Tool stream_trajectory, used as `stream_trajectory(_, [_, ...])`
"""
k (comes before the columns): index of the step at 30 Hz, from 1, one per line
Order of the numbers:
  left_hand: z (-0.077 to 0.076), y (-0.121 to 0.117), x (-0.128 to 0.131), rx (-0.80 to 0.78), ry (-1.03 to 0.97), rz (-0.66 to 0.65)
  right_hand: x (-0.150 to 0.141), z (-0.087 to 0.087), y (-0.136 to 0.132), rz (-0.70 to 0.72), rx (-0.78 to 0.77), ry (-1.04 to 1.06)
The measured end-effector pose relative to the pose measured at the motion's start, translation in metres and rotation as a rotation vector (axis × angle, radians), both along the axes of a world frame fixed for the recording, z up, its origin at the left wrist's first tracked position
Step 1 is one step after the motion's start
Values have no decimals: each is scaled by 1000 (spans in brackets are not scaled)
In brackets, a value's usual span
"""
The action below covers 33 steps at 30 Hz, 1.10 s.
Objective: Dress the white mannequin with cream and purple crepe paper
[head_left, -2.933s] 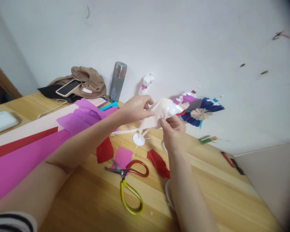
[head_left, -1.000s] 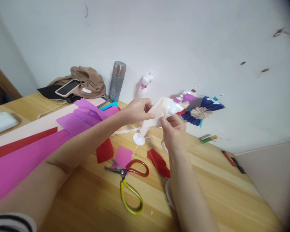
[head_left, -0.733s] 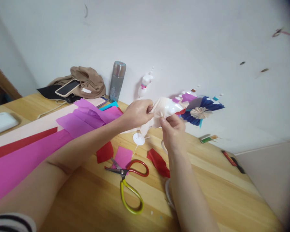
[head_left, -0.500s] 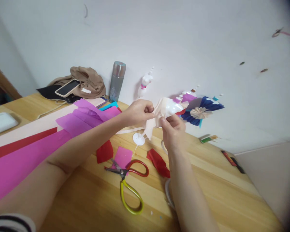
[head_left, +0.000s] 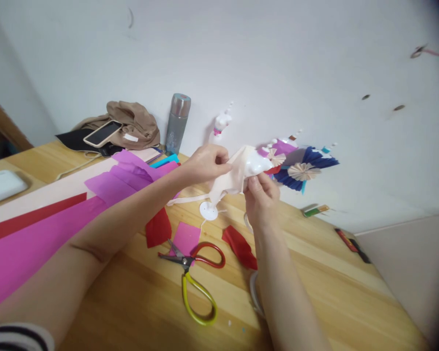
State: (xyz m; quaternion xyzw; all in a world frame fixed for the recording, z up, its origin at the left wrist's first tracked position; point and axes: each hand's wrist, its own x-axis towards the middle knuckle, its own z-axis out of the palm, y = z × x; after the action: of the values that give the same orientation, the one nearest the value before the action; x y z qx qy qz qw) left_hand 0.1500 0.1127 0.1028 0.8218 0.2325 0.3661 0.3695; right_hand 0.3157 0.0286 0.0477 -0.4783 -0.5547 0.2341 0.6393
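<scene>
A small white mannequin-like figure [head_left: 258, 163] on a round white base [head_left: 208, 210] leans to the right, its lower part wrapped in pale pink crepe paper [head_left: 228, 176]. My left hand [head_left: 208, 163] is closed, thumb and fingers pinching the left edge of that paper. On the other side my right hand [head_left: 263, 197] is closed round the figure and the paper's gathered edge, thumb on top. Part of the figure is hidden by the paper and my fingers. Below lie red-and-yellow-handled scissors [head_left: 187, 263], blades apart, over a pink paper square [head_left: 187, 234].
Red paper pieces [head_left: 158, 228] and a tape roll [head_left: 255, 295] lie near my forearms. Magenta paper sheets [head_left: 51, 234] spread to the left. Along the wall stand a grey thermos [head_left: 178, 124], a white figure [head_left: 221, 123] and a figure with blue pleated paper [head_left: 312, 161].
My left hand has shifted along the paper, bunching its edge and then spreading it out again to the left. My right hand keeps its hold and has moved slightly.
</scene>
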Motion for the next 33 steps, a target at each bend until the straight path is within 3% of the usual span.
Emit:
stream_trajectory(4, [3,-5,-2,30,100,-70,1,-3,2,-30,23,96])
stream_trajectory(11, [17,3,-17,116,111,200,3,-4,0,-52,0,82])
stream_trajectory(14, [29,7,-30,134,54,246,2,-2,-1,-11,29,97])
stream_trajectory(19, [38,8,-46,-105,-106,82,-3,5,-4,17,76,92])
stream_trajectory(22, [39,11,-53,-186,-156,16,-7,14,-8,-102,165,120])
stream_trajectory(25, [43,10,-60,-196,-143,10,-14,24,-19,-278,354,128])
stream_trajectory(29, [55,-6,-65,-84,-3,46,-32,38,-45,-414,496,-67])
stream_trajectory(33, [65,-36,-61,106,174,74,-51,45,-65,-218,311,-356])
